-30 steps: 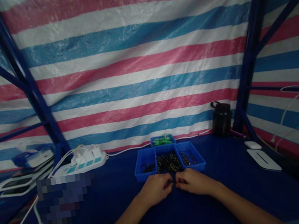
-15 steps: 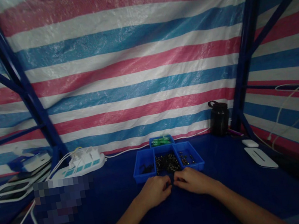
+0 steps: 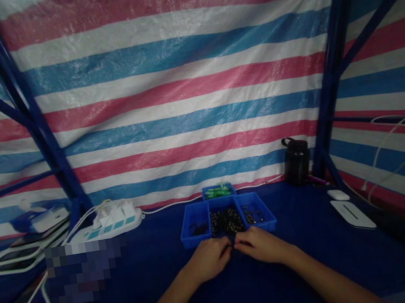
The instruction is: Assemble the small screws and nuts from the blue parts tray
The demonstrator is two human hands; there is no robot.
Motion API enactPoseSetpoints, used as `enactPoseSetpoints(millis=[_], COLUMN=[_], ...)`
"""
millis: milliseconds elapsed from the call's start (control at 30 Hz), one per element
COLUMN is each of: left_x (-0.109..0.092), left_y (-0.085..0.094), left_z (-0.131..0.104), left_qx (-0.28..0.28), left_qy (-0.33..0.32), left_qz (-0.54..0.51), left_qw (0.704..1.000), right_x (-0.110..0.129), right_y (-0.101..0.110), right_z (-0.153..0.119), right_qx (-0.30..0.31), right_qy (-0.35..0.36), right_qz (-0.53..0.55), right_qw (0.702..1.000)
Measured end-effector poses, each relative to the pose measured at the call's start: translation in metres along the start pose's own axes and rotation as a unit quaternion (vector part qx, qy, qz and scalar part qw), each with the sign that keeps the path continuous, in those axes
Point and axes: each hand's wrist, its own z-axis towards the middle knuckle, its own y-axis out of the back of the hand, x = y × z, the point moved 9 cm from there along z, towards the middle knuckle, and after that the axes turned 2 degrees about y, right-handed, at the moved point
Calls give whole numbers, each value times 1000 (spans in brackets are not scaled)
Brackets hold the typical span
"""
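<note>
Hands: two; left hand (image 3: pixel 212 257) and right hand (image 3: pixel 261 245) nearly met before the middle tray (image 3: pixel 221 202), fingers curled, tips bunched; whether either pinched anything, I could not tell.
Trays: four, blue, rectangular; left tray (image 3: pixel 196 215), middle tray and right tray (image 3: pixel 250 199) stood in a row, rear tray (image 3: pixel 219 197) behind.
Small parts (image 3: pixel 227 221): black and brass-toned, too densely heaped to count, inside the middle tray.
Bottle (image 3: pixel 296 163): one, dark, cylindrical, loop-topped.
Striped sheet (image 3: pixel 185 90): creased, shiny.

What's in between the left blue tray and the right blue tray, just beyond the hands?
In the head view, a middle blue tray heaped with small, mostly dark parts lies between them.
</note>
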Motion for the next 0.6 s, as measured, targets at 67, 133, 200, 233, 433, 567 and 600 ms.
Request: enactPoseSetpoints(millis=[67, 133, 200, 233, 433, 567, 600], left_x=[0, -1, -3, -4, -5, -9, -10], left_y=[4, 7, 7, 7, 3, 6, 7], left_z=[0, 0, 0, 0, 0, -1, -1], left_qx=[-15, -32, -40, -39, -22, -22, -23], left_qy=[-1, -12, -24, -27, -45, -55, -55], left_qz=[-21, -47, -66, -73, -87, -80, -79], left_qw=[1000, 998, 997, 996, 995, 995, 995], right_x=[-1, 1, 3, 4, 6, 3, 3], right_y=[-4, -7, -8, -8, -11, -11, -10], right_z=[0, 0, 0, 0, 1, 1, 1], right_qx=[15, 25, 28, 30, 46, 50, 50], right_qy=[1, 9, 19, 23, 32, 15, 12], right_qz=[-3, -12, -21, -23, 0, 8, 10], right_qw=[1000, 1000, 999, 999, 998, 999, 999])
